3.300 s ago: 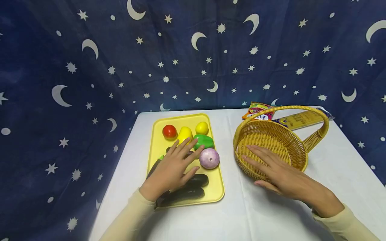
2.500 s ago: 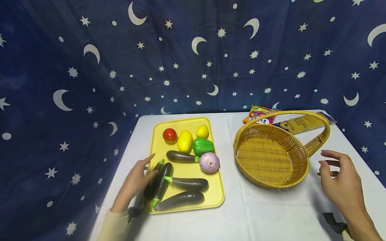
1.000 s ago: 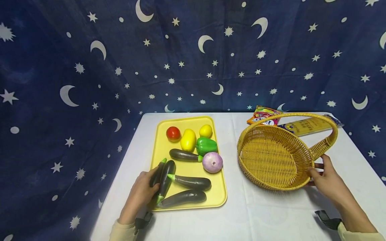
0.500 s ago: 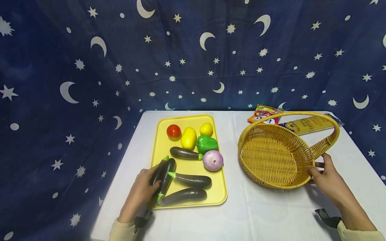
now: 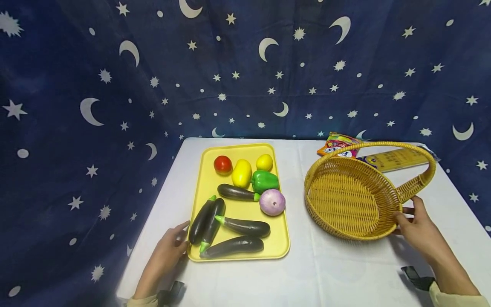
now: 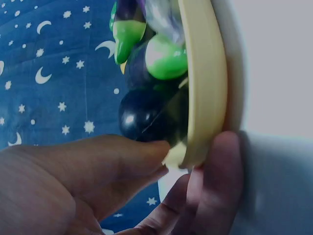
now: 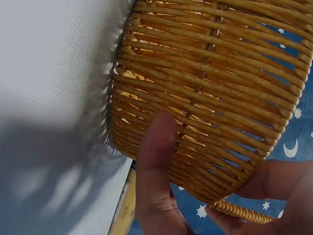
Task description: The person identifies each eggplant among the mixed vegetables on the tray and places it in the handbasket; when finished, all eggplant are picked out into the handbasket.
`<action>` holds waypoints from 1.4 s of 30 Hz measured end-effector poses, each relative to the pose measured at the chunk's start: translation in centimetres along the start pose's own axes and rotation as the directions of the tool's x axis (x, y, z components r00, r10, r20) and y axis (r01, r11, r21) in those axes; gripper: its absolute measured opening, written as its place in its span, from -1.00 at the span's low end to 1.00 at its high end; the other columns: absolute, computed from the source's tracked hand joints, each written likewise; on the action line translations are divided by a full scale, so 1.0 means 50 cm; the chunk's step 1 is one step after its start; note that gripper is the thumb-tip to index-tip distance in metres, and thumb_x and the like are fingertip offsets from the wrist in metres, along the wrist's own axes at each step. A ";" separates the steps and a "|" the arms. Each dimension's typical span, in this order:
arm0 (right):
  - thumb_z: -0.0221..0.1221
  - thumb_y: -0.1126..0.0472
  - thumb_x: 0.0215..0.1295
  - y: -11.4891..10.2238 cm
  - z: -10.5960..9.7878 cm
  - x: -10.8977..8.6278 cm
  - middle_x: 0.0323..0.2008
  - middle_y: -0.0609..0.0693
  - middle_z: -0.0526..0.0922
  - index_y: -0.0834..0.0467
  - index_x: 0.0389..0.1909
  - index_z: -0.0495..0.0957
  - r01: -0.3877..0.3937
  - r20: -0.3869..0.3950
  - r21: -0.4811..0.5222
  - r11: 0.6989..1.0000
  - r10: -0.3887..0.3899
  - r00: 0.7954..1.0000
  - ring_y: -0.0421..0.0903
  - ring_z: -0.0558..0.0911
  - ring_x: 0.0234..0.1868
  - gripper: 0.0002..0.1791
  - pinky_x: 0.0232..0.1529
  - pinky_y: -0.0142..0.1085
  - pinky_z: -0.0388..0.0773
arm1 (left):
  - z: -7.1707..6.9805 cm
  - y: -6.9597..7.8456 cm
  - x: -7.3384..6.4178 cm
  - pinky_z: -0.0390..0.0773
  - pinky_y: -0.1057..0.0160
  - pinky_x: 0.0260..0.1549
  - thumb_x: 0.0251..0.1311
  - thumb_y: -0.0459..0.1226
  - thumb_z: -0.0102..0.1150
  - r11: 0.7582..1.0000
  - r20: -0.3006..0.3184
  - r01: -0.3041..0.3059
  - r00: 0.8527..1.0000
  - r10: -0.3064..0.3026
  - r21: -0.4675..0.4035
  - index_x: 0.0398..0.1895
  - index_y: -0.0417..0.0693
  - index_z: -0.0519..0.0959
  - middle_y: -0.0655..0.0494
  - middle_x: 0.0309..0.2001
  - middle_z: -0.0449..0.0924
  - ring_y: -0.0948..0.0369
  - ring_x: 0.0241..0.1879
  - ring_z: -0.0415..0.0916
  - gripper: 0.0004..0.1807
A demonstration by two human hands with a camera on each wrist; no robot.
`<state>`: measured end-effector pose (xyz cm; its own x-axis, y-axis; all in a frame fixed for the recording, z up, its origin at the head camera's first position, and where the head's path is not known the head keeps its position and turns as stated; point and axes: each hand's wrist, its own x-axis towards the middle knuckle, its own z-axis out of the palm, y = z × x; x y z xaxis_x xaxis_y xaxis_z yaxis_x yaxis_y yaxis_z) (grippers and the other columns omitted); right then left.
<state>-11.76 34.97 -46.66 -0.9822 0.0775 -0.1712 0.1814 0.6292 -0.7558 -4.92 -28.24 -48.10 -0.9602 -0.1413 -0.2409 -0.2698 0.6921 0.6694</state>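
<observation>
My left fingers (image 6: 225,169): pinching yellow rectangular tray (image 5: 278,243); right fingers (image 7: 157,156): gripping round golden wicker basket (image 5: 341,207). Risk: tilt sending black eggplants (image 5: 247,228) rolling.

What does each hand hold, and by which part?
The right hand grips the basket by its right rim, near the handle; the left hand apparently pinches the tray by its left rim.

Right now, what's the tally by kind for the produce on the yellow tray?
Dark eggplants: 5
Yellow fruits: 2
Red tomato: 1
Green pepper: 1
Round purple vegetable: 1
Total on the yellow tray: 10
</observation>
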 end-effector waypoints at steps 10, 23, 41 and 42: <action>-0.21 0.26 0.65 -0.002 -0.005 -0.006 0.21 0.71 0.17 0.46 0.61 -0.38 0.015 -0.026 -0.030 0.999 -0.016 1.000 0.28 0.65 -0.10 -0.23 -0.35 -0.17 0.76 | 0.007 -0.002 0.017 0.57 0.26 -0.54 0.08 -0.53 0.27 1.000 0.015 0.018 1.000 -0.018 -0.005 0.58 -0.08 0.37 -0.08 -0.14 0.70 0.19 -0.43 0.53 -0.12; -0.18 0.23 0.66 -0.034 0.021 -0.011 0.26 0.69 0.21 0.44 0.62 -0.33 0.024 -0.005 -0.060 0.998 -0.024 1.000 0.33 0.68 -0.03 -0.24 -0.32 -0.20 0.75 | -0.005 -0.004 0.024 0.50 0.31 -0.41 -0.05 -0.56 0.21 0.998 0.018 0.009 1.000 -0.008 -0.055 0.61 -0.10 0.33 -0.05 -0.17 0.65 0.18 -0.28 0.51 -0.02; -0.20 0.19 0.68 -0.051 0.046 -0.024 0.30 0.67 0.20 0.39 0.62 -0.31 0.026 0.030 -0.027 0.999 -0.025 0.999 0.23 0.71 -0.03 -0.26 -0.27 -0.19 0.78 | -0.012 -0.005 0.027 0.43 0.31 -0.36 -0.01 -0.53 0.18 0.996 0.007 -0.014 1.000 0.015 -0.085 0.59 -0.08 0.34 -0.02 -0.19 0.59 0.19 -0.26 0.46 -0.07; -0.20 0.19 0.68 -0.050 0.046 -0.026 0.29 0.67 0.21 0.38 0.62 -0.30 0.029 0.032 -0.027 0.999 -0.028 0.999 0.19 0.72 -0.05 -0.27 -0.27 -0.19 0.78 | -0.012 -0.005 0.027 0.43 0.31 -0.34 0.00 -0.53 0.18 0.997 0.007 -0.013 1.000 0.013 -0.080 0.59 -0.08 0.34 -0.02 -0.20 0.59 0.19 -0.26 0.45 -0.07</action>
<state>-10.83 31.51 -46.03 -0.9849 0.0350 -0.1696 0.1512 0.6516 -0.7433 -6.20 -29.02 -48.19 -0.9632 -0.1271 -0.2367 -0.2624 0.6348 0.7268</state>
